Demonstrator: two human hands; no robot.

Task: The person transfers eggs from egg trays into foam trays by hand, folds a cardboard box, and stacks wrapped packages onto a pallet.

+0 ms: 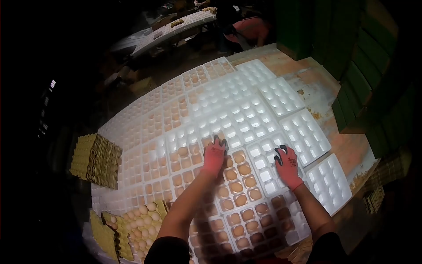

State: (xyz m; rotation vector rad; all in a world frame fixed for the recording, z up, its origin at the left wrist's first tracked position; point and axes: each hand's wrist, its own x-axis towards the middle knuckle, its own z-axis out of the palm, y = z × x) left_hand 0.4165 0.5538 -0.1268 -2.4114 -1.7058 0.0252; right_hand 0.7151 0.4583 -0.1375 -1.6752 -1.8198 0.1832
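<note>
My left hand [214, 157], in a pink glove with black fingertips, reaches over the white moulded trays. Its fingers are apart and bent down beside eggs in the cells; whether they touch one is unclear. My right hand [288, 168], gloved alike, hovers over a white tray [269, 187] with bare cells, thumb and fingers spread and slightly curled. No egg shows in it, though the palm is hidden. Brown eggs [236, 187] fill the cells between my forearms. At the lower left, a pulp tray of loose eggs [143, 221] rests on the white trays.
A tall stack of pulp trays [96, 159] stands at the left edge. Bare white trays [306, 135] overlap along the right side, beside green crates [358, 83]. Beyond are another table of trays [176, 30] and a bending person in a reddish top [251, 29].
</note>
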